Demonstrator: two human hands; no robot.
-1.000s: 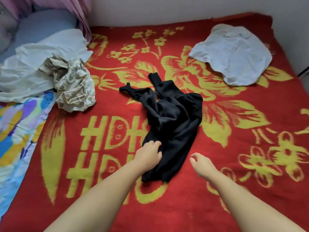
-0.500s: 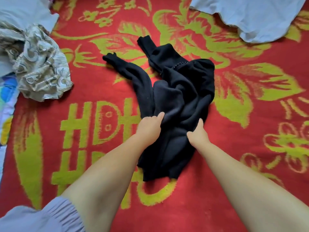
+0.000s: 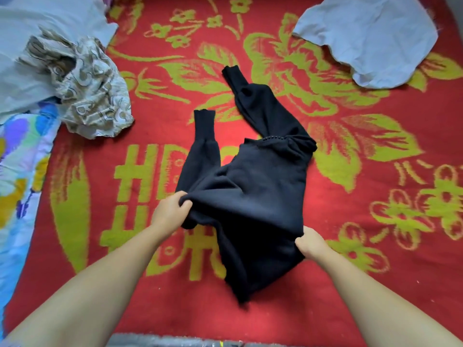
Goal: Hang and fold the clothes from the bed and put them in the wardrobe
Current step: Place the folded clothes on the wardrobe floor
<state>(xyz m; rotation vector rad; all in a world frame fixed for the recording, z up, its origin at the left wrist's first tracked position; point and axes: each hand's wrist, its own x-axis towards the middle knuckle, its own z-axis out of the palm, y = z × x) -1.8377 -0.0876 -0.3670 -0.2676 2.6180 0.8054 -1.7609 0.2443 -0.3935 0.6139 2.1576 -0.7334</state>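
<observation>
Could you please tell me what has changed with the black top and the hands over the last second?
Both hands reached forward and took hold of the black top: the left hand now grips its left side, the right hand its right edge. The top has been pulled out of its crumpled heap and partly spread, sleeves pointing away. The patterned cloth, the pale blue garment and the red blanket lie as before.

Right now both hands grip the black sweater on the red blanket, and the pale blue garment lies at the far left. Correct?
Not quite. Both the left hand and right hand grip the black sweater on the red blanket, but the head view shows the pale blue garment at the far right.
</observation>
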